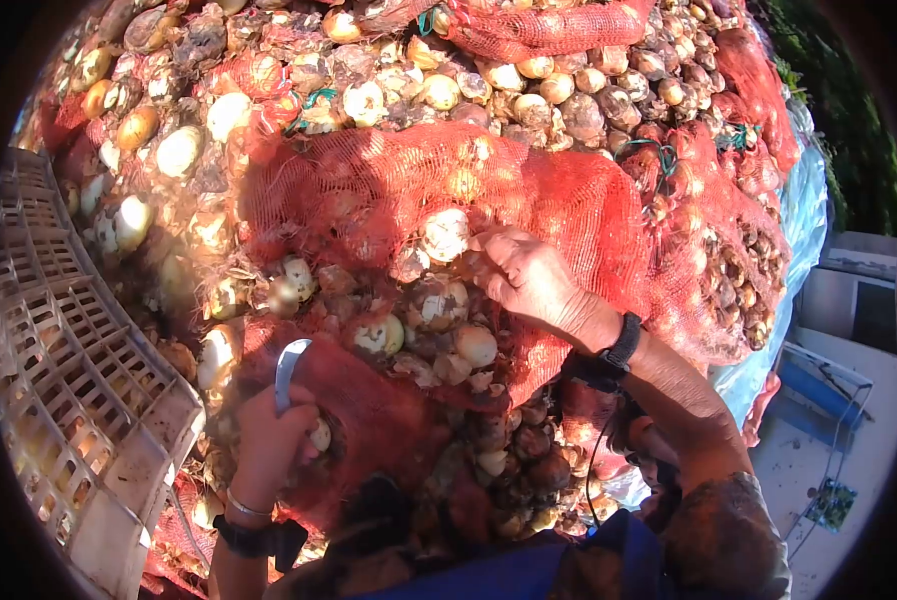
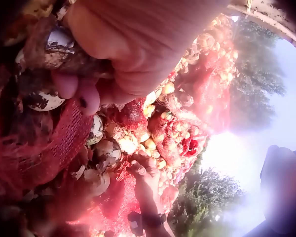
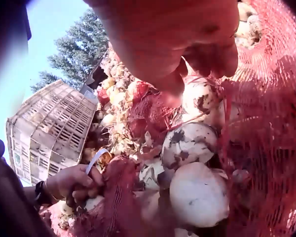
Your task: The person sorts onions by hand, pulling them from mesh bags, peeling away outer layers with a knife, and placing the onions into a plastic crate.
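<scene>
My left hand (image 1: 272, 440) grips a small knife, its curved pale blade (image 1: 289, 372) pointing up past the thumb. A pale onion (image 1: 321, 435) lies right beside those fingers. My right hand (image 1: 524, 275) has its fingers curled at the edge of a torn red mesh bag (image 1: 579, 210), pinching the netting. Close by its fingertips sits a peeling white onion (image 1: 446, 235). In the right wrist view, several onions, one large and pale (image 3: 200, 195), lie below the right hand (image 3: 172, 34) in the bag's opening. The left hand (image 2: 143, 39) fills the top of its wrist view.
A slatted plastic crate (image 1: 79, 390) stands tilted at the left. Loose onions and dry skins (image 1: 369, 60) heap up behind, with another filled mesh bag (image 1: 719, 240) at the right. Blue plastic sheeting (image 1: 794, 240) edges the heap.
</scene>
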A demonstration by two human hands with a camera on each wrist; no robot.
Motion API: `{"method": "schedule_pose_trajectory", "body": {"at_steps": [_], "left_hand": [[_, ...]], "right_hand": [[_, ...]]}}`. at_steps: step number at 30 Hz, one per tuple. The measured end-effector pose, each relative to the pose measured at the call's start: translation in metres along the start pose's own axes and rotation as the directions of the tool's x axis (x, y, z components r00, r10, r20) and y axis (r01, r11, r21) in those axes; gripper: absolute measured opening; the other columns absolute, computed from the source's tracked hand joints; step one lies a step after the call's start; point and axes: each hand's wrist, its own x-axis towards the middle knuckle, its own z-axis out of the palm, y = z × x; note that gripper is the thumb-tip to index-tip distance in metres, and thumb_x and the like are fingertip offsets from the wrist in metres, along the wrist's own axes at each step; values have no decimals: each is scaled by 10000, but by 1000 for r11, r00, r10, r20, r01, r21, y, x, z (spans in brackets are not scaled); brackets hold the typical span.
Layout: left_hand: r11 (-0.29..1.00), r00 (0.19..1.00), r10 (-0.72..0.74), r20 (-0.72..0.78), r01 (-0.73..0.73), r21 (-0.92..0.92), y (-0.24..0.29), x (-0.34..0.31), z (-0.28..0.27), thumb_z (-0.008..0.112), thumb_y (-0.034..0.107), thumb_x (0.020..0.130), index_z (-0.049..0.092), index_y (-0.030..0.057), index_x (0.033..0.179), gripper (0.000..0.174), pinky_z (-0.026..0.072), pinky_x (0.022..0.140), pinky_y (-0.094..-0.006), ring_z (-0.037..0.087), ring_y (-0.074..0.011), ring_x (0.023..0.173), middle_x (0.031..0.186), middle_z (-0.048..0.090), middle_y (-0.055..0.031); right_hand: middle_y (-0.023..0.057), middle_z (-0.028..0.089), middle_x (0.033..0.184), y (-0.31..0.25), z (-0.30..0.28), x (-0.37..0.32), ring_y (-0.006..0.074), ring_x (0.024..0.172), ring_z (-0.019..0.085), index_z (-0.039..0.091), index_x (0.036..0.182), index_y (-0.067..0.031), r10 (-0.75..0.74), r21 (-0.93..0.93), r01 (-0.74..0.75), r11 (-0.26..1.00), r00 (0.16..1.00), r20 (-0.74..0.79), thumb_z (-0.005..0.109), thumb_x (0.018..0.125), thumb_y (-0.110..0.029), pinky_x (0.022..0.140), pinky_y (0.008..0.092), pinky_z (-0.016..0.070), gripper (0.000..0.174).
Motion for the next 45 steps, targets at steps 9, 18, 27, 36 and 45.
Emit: {"method": "schedule_pose_trajectory", "body": {"at_steps": [9,18,27,36,45], "left_hand": [[997,998,58,8,-58,42,3,-4,3,608,42,854,623,15,926,79,413,369,-227,539,-111,417,669,604,-45],[998,998,64,-7,-64,25,3,-6,6,617,35,845,625,14,899,58,416,370,-232,533,-107,418,658,595,-42],[991,993,97,71,-90,-96,-1,-9,-2,632,71,860,626,42,871,31,416,416,-207,537,-73,455,654,575,3],[991,991,118,56,-114,-75,1,-6,-1,637,62,854,623,31,891,50,415,369,-237,534,-105,417,644,590,-30],[976,986,142,86,-124,-181,-12,-6,-5,629,68,875,621,31,896,43,406,395,-218,536,-86,449,660,580,-13]], "right_hand": [[73,665,1050,21,18,85,174,930,649,492,1337,-15,240,533,-495,687,846,476,733,717,-61,801,301,531,667],[124,634,1119,80,-136,-108,250,964,648,533,1267,31,410,811,-565,152,783,468,676,638,2,868,384,535,645],[200,661,1132,68,-147,-123,410,876,679,527,1333,-118,426,938,-140,-317,863,273,552,923,-534,454,345,517,585],[244,643,1172,-264,-151,144,313,1123,639,566,1255,25,-601,999,12,-40,798,-34,676,869,-381,932,465,543,571],[92,678,819,-154,-49,100,166,748,659,675,926,-10,-48,420,48,906,999,-12,676,857,-123,694,313,518,132]]}}
